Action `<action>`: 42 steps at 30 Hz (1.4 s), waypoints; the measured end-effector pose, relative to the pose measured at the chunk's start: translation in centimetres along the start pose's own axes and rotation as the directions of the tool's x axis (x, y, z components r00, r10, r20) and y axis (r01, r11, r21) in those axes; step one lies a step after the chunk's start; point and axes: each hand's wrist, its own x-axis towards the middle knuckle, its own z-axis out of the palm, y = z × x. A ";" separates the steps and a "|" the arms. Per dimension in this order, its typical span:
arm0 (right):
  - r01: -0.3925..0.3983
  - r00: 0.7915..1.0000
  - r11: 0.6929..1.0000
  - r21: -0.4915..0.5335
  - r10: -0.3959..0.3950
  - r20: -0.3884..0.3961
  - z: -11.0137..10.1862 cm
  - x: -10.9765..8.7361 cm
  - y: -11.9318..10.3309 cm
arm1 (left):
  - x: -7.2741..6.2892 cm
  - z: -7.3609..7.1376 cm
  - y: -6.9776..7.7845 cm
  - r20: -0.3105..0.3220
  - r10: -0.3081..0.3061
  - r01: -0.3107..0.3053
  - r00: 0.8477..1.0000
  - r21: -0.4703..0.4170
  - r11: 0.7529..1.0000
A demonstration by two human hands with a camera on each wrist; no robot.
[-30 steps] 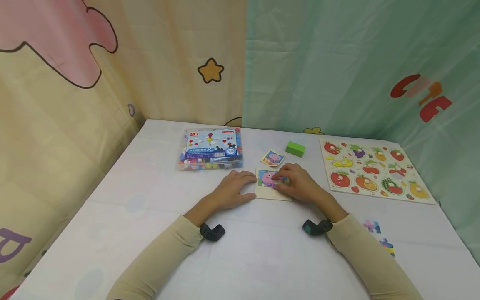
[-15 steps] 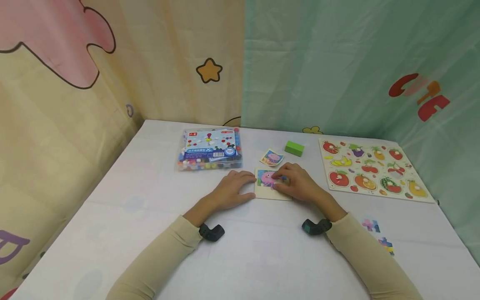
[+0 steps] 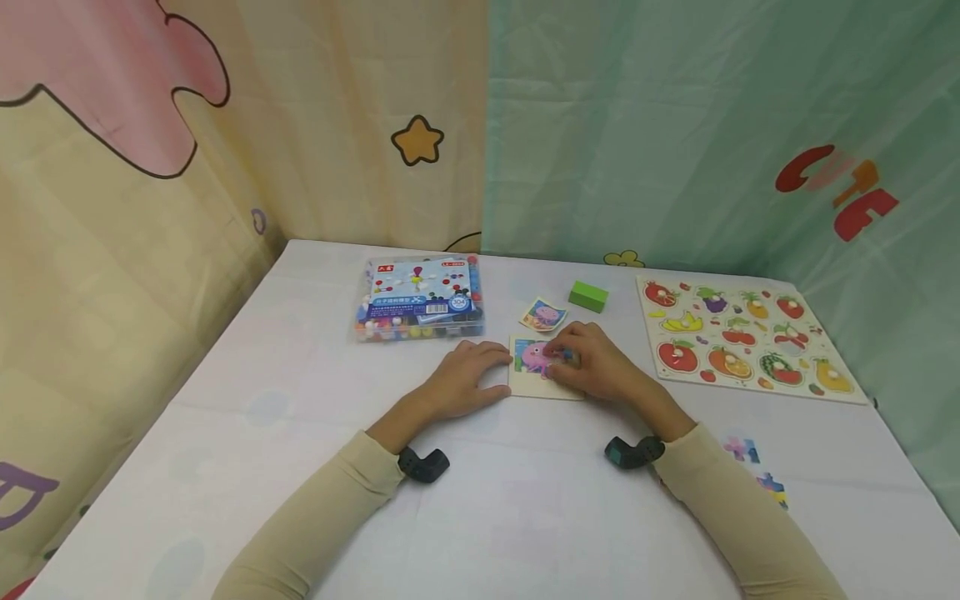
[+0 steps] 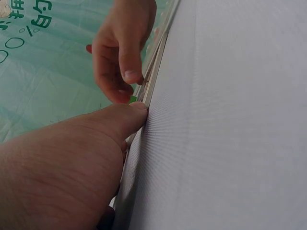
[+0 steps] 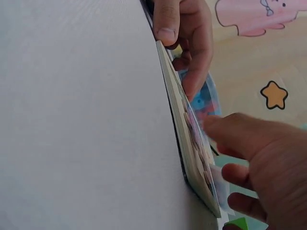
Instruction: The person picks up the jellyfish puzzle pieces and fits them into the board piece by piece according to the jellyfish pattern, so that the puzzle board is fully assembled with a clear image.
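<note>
A small wooden jigsaw board point(image 3: 546, 387) lies on the white table, its upper part filled with pink octopus pieces and its lower strip bare. My left hand point(image 3: 467, 382) rests at the board's left edge, fingers and thumb extended; in the right wrist view the left thumb point(image 5: 167, 28) touches a corner of the board. My right hand point(image 3: 596, 364) reaches over the board from the right. Its thumb and index finger pinch a puzzle piece point(image 3: 549, 360), mostly hidden under the fingertips. In the left wrist view the right hand point(image 4: 122, 52) shows bent fingers close over the board.
Behind the board lie an octopus picture card point(image 3: 544, 315) and a green block point(image 3: 588, 296). A clear box of molecule-model parts point(image 3: 420, 298) stands at back left, a fruit peg puzzle point(image 3: 750, 340) at right. Loose jigsaw pieces point(image 3: 741, 450) lie beside the right sleeve.
Both hands and the board keep almost the same places. The head view has shifted very slightly, moving the whole scene a few pixels left.
</note>
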 end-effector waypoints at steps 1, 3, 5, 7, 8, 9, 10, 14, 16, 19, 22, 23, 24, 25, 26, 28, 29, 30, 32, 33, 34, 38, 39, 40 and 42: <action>-0.004 1.000 1.000 0.008 0.004 -0.005 -0.3 0.0 -0.1 | 0.0 0.0 0.0 -0.001 0.002 -0.002 1.000 -0.001 1.000; -0.019 1.000 0.999 0.032 0.019 -0.017 -0.9 -0.2 -0.3 | 0.1 0.1 0.0 0.002 -0.001 0.001 1.000 -0.004 1.000; -0.030 0.999 0.999 0.039 0.031 -0.020 -1.8 -0.6 -0.3 | 0.2 0.2 0.0 0.004 -0.001 0.001 1.000 -0.010 1.000; -0.041 0.999 0.998 0.041 0.041 -0.012 -2.8 -1.4 -0.4 | 0.2 0.2 0.0 0.006 -0.002 0.002 1.000 -0.014 1.000; -0.039 0.999 0.998 0.042 0.039 -0.003 -3.4 -1.9 -0.4 | 0.2 0.3 0.0 0.004 -0.001 0.001 1.000 -0.016 1.000; -0.043 0.999 0.998 0.036 0.043 0.010 -4.0 -2.6 -0.4 | 0.3 0.3 0.0 0.003 0.002 -0.002 1.000 -0.017 1.000; -0.043 0.999 0.999 0.030 0.042 0.025 -4.6 -3.4 -0.3 | 0.3 0.3 0.0 -0.001 0.006 -0.006 1.000 -0.018 1.000; -0.107 0.990 0.994 0.004 0.107 0.089 -6.7 -7.9 0.1 | 0.3 0.2 0.0 0.000 0.013 -0.013 1.000 -0.013 1.000; -0.134 0.985 0.991 -0.018 0.135 0.105 -7.6 -10.5 0.6 | 0.4 0.1 0.0 0.000 0.013 -0.013 1.000 -0.013 1.000; -0.164 0.982 0.983 -0.080 0.171 0.082 -8.9 -14.2 1.6 | 0.3 -0.1 0.0 -0.005 0.005 -0.005 1.000 -0.012 1.000; -0.222 0.972 0.966 -0.134 0.231 0.052 -10.0 -17.4 3.0 | 0.2 -0.1 -0.1 -0.008 -0.009 0.009 1.000 -0.013 1.000; -0.255 0.964 0.956 -0.144 0.263 0.043 -10.3 -18.4 3.5 | 0.1 -0.1 -0.2 -0.007 -0.012 0.012 1.000 -0.016 1.000; -0.286 0.955 0.947 -0.145 0.294 0.042 -10.6 -19.3 4.0 | 0.1 -0.1 -0.2 -0.005 -0.015 0.015 1.000 -0.019 1.000; -0.316 0.945 0.938 -0.141 0.325 0.045 -10.8 -20.2 4.5 | 0.1 -0.1 -0.2 -0.004 -0.014 0.014 1.000 -0.022 1.000; -0.341 0.936 0.931 -0.132 0.350 0.046 -11.0 -21.0 4.9 | 0.1 -0.1 -0.2 -0.004 -0.011 0.011 1.000 -0.027 1.000; -0.363 0.929 0.924 -0.118 0.368 0.027 -11.0 -22.4 5.6 | 0.1 -0.1 -0.1 -0.004 -0.004 0.004 1.000 -0.032 0.999; -0.362 0.931 0.926 -0.107 0.365 0.014 -10.9 -22.9 5.9 | 0.1 -0.1 -0.1 -0.005 -0.001 0.001 1.000 -0.033 0.999; -0.348 0.937 0.933 -0.095 0.349 -0.006 -10.7 -23.3 6.2 | 0.1 -0.1 0.0 -0.006 0.002 -0.002 1.000 -0.033 0.999; -0.301 0.953 0.950 -0.085 0.297 -0.058 -10.4 -23.8 6.6 | 0.1 -0.1 0.0 -0.006 0.003 -0.003 1.000 -0.032 0.999; -0.277 0.959 0.957 -0.085 0.270 -0.083 -10.3 -23.8 6.7 | 0.0 0.0 0.0 -0.005 0.002 -0.003 1.000 -0.032 0.999; -0.257 0.963 0.962 -0.089 0.247 -0.104 -10.1 -23.9 6.9 | 0.0 0.0 -0.1 -0.003 0.001 -0.001 1.000 -0.030 1.000; -0.247 0.962 0.965 -0.092 0.233 -0.141 -9.7 -23.9 7.3 | -0.1 0.1 -0.2 0.002 -0.005 0.005 1.000 -0.023 1.000; -0.254 0.960 0.963 -0.094 0.239 -0.145 -9.5 -23.9 7.4 | -0.1 0.1 -0.2 0.001 -0.005 0.005 1.000 -0.022 1.000; -0.262 0.958 0.961 -0.094 0.246 -0.150 -9.4 -24.0 7.5 | -0.1 0.1 -0.2 -0.001 -0.003 0.003 1.000 -0.022 1.000; -0.275 0.953 0.957 -0.089 0.259 -0.159 -9.2 -24.2 7.6 | 0.0 0.1 -0.2 -0.004 0.003 -0.003 1.000 -0.023 1.000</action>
